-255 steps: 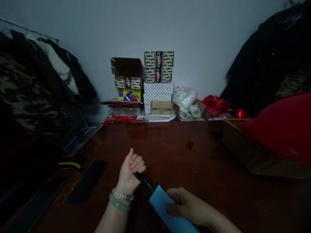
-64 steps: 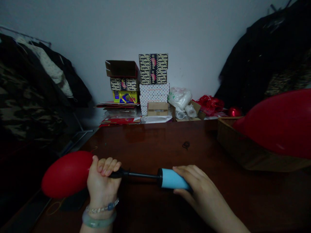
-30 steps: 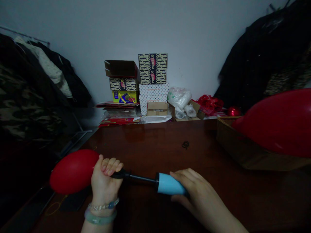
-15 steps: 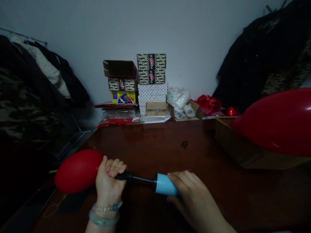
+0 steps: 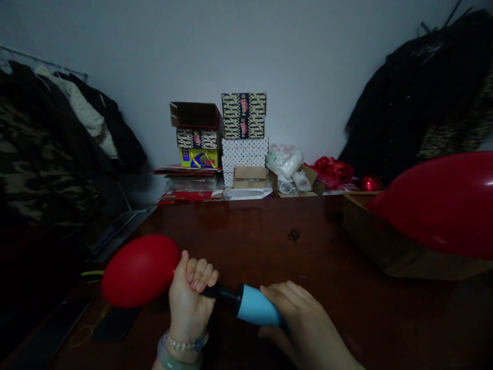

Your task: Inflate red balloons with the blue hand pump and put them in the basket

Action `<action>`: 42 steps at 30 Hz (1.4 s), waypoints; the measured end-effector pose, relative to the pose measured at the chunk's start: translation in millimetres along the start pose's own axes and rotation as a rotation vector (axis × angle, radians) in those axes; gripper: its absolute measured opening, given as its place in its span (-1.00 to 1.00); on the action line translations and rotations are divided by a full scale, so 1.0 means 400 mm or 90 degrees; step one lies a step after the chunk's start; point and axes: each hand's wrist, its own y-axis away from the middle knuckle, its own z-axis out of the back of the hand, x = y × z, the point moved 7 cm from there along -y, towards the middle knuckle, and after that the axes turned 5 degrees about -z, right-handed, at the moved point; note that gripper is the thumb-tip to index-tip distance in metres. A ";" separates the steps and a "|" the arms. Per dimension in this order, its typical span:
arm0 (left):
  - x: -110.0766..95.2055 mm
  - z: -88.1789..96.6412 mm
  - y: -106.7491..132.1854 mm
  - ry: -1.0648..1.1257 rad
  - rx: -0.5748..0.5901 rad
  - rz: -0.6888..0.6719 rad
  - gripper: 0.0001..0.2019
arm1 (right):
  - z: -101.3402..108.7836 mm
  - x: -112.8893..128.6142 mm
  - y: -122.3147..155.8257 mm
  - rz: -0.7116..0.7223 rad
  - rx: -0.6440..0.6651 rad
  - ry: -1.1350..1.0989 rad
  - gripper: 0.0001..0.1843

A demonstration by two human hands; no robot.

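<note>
My left hand (image 5: 194, 288) is closed round the black nozzle end of a balloon pump, with the neck of a red balloon (image 5: 140, 271) pinched at the same place. The balloon is partly inflated and sticks out to the left of my fist. The pump's light blue barrel (image 5: 257, 306) lies in my right hand (image 5: 302, 321), whose fingers wrap over its right end. Between the two hands only a short black length of the pump shows. The balloon's mouth on the nozzle is hidden by my left fingers.
An open box (image 5: 385, 252) on the right holds a large red balloon (image 5: 442, 205). A black cord (image 5: 294, 235) lies on the brown table (image 5: 231, 226). A dark flat object (image 5: 115, 322) is below the left balloon. Stacked boxes (image 5: 244, 115) stand behind the table.
My left hand and the balloon have moved right, towards my right hand. The pump's black rod has slid in, so the gap between the hands is shorter. The balloon looks slightly larger.
</note>
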 end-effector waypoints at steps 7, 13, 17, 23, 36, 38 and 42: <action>-0.115 0.028 -0.047 0.015 -0.002 -0.067 -0.56 | 0.031 -0.025 -0.005 0.021 0.022 0.020 -0.37; -0.111 0.037 -0.062 0.031 -0.019 -0.058 -0.57 | 0.043 -0.029 0.000 0.038 -0.021 0.050 -0.43; -0.077 0.029 -0.046 0.045 -0.013 -0.043 -0.58 | 0.032 -0.020 0.008 0.038 -0.069 0.067 -0.44; 0.025 0.017 -0.003 0.028 -0.018 0.022 -0.55 | -0.005 0.001 0.012 0.027 -0.058 0.018 -0.37; 0.010 0.013 -0.006 0.009 -0.001 0.009 -0.52 | -0.017 -0.009 0.001 -0.002 0.030 -0.009 -0.35; -0.017 0.019 -0.018 0.015 -0.004 -0.007 -0.53 | -0.006 -0.018 0.000 0.004 0.037 0.006 -0.36; -0.069 0.033 -0.044 0.031 -0.006 -0.039 -0.55 | 0.024 -0.033 -0.003 0.014 0.041 0.028 -0.40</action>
